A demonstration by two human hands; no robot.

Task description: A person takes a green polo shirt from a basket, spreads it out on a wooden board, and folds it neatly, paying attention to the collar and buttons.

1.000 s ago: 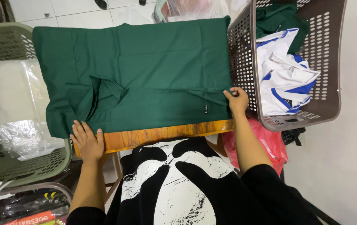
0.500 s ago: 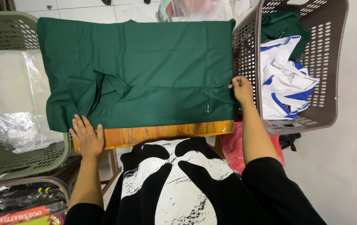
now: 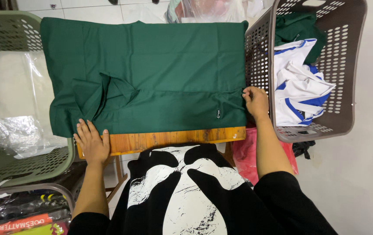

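Covering most of the wooden table [image 3: 160,140], a dark green garment [image 3: 151,74] is spread flat, its long axis running left to right across the middle of the frame. A brown laundry basket [image 3: 347,87] is seen at upper right. The garment's right edge is pinched by the right hand [image 3: 256,101], beside the basket. Its lower left corner is pressed under the flat, open left hand [image 3: 91,141].

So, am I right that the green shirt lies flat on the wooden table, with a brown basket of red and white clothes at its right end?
Not quite. The head view shows the basket holding blue and white clothes, plus something green, not red. The rest holds: the green shirt lies flat on the wooden table, basket at its right end.
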